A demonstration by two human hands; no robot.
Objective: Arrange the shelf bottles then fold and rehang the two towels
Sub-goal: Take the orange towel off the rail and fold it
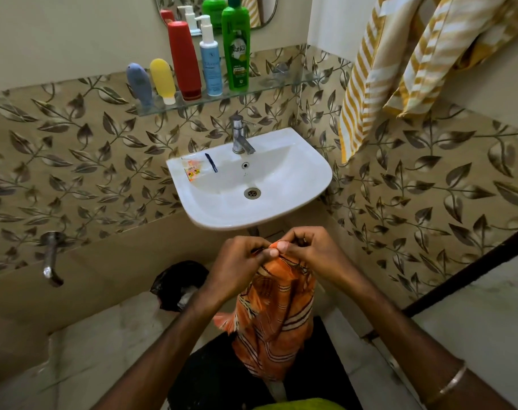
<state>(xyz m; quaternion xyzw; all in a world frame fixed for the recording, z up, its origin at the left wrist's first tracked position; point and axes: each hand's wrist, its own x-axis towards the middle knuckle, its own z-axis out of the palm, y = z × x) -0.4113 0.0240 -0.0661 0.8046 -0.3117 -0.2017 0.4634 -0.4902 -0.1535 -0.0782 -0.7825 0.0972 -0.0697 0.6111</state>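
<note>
An orange striped towel hangs down in front of me, below the sink. My left hand and my right hand pinch its top edge close together, thumbs almost touching. A yellow-and-white striped towel hangs on the wall at the upper right. On the glass shelf several bottles stand in a row by height: blue tube, yellow tube, red bottle, white pump bottle, green bottle.
A white sink with a chrome tap juts from the leaf-patterned tiled wall; a sachet and a small dark razor lie on its rim. A wall tap sticks out at the left. A black bag sits on the floor.
</note>
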